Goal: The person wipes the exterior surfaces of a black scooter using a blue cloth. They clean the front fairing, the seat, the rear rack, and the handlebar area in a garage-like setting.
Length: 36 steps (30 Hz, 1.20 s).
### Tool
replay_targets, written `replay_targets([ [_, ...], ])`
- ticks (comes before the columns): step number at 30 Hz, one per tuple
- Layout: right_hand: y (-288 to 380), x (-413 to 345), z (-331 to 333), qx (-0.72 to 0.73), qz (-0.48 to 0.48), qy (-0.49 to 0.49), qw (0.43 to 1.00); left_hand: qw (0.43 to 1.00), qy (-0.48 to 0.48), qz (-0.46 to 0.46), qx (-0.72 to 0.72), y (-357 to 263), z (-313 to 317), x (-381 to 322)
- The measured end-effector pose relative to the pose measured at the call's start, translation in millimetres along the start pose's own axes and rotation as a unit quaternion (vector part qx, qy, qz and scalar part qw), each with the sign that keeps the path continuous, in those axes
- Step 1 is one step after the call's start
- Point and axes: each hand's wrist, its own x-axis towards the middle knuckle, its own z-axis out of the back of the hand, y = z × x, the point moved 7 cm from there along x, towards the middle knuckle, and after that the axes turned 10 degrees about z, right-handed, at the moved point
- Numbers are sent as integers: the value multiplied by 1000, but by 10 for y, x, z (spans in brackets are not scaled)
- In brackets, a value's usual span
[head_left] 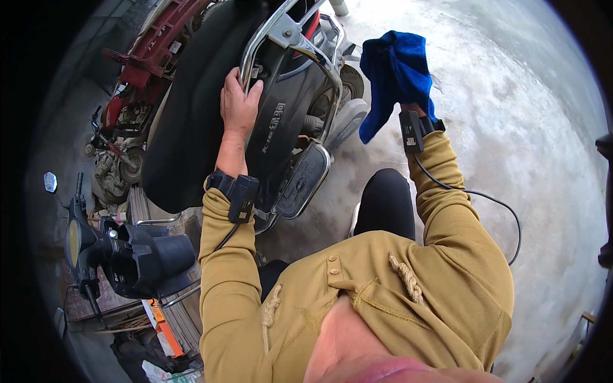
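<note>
A parked scooter with a black seat (pixel 189 95), a dark side panel (pixel 282 115) bearing writing and a chrome tubular rail (pixel 333 79) stands before me on the left. My left hand (pixel 239 103) grips the rail beside the seat, its thumb on the panel side. Out to the right, a blue cloth (pixel 400 72) drapes over my right hand (pixel 413 108) and hides its fingers. The cloth hangs in the air, apart from the scooter. Below the panel, a black footrest (pixel 302 182) with a chrome rim juts out.
At left stands another scooter (pixel 134 258) with handlebars and a mirror. A red cargo vehicle (pixel 153 45) is parked farther back. Beside the second scooter lie an orange-and-white box (pixel 165 330) and stacked boards (pixel 184 321). Concrete floor (pixel 517 143) extends to my right. Cabled black devices (pixel 243 198) sit on both wrists.
</note>
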Motion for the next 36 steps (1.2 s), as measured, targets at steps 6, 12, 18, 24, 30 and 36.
replay_targets([
  [6,-539,-621,-860,-533,86,-31,841,1000,-30,-3,9,-54,-5,20],
  [12,-2008,-1131,-1639,-312,-3,-26,950,992,-94,12,83,-42,38,-100],
  [18,-2117,-299,-1009,-393,57,-166,903,984,-134,0,121,-48,93,-212],
  [24,-2278,-158,-636,-447,-31,-62,892,984,-139,-26,106,-313,-23,-88],
  [30,-1680,-560,-1367,-384,173,-262,868,986,-125,-36,103,-176,77,-136],
  [36,-1476,150,-1059,-441,70,-167,879,984,-138,-29,111,-202,65,-154],
])
